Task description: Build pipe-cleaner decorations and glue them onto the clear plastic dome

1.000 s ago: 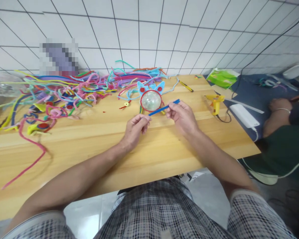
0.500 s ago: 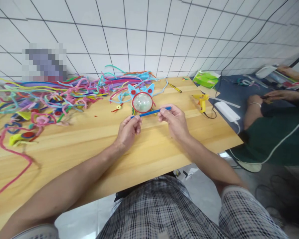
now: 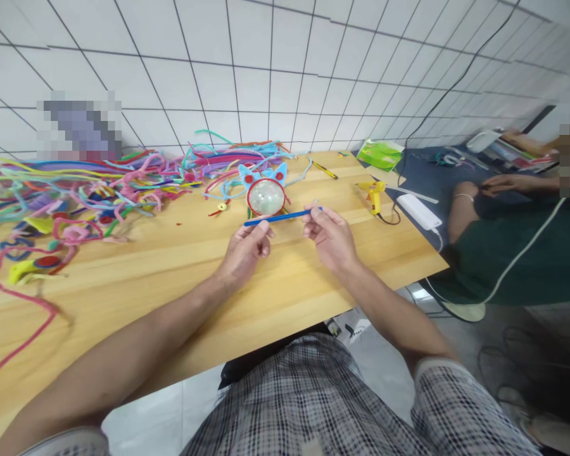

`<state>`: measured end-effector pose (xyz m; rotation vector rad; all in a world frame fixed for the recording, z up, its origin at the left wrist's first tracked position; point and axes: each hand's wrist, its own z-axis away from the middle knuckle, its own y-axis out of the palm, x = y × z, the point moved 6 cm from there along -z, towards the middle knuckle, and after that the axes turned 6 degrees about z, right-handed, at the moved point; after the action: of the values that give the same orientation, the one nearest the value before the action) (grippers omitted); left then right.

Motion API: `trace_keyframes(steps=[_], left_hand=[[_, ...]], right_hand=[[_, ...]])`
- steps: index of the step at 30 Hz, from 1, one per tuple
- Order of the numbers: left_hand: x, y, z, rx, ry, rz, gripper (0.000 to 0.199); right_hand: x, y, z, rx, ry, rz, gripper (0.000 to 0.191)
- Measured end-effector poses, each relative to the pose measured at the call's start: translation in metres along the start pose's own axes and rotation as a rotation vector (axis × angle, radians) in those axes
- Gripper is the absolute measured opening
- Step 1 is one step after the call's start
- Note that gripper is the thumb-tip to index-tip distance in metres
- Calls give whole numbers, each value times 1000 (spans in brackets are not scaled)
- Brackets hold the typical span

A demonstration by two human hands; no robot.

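A straight blue stick-like strip [image 3: 285,217] is stretched between my hands above the wooden table. My left hand [image 3: 248,248] pinches it near its left end, with the tip poking out past the fingers. At the other end, the thumb and fingers of my right hand [image 3: 330,235] are closed on it. Just behind the strip stands a clear round dome [image 3: 266,197] with a red rim and light blue ears with red centres. A small yellow bead-like piece [image 3: 222,207] lies to its left.
Tangled coloured pipe cleaners [image 3: 118,183] cover the table's left and back. Toward the right are a yellow glue gun [image 3: 374,195], a white power strip [image 3: 418,211], a yellow cutter [image 3: 325,170] and a green packet [image 3: 380,154]. A person in dark green [image 3: 517,247] sits at the right.
The view has shifted slightly to the right. The strip's left end now sticks out more past my left fingers, and my right fingers sit closer to its right end.
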<state>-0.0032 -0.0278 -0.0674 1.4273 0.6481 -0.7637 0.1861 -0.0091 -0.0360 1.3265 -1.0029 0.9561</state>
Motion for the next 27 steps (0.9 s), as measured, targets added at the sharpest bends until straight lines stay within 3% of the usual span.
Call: trace_keyframes(steps=[4,10,20,27], left_hand=[[2,13,8,70,-30,41,55],[-1,14,9,25,-44,59,52],[-1,11,6,12,-91,45,52],[-2,6,0,32,-77,7,54]], right_hand=[[-11,14,15,51,28,-8,42],[-25,32,22,203,77,-68,42],[-41,28,10,266,190,-149,33],[-40,19,12,260,246,-129,44]])
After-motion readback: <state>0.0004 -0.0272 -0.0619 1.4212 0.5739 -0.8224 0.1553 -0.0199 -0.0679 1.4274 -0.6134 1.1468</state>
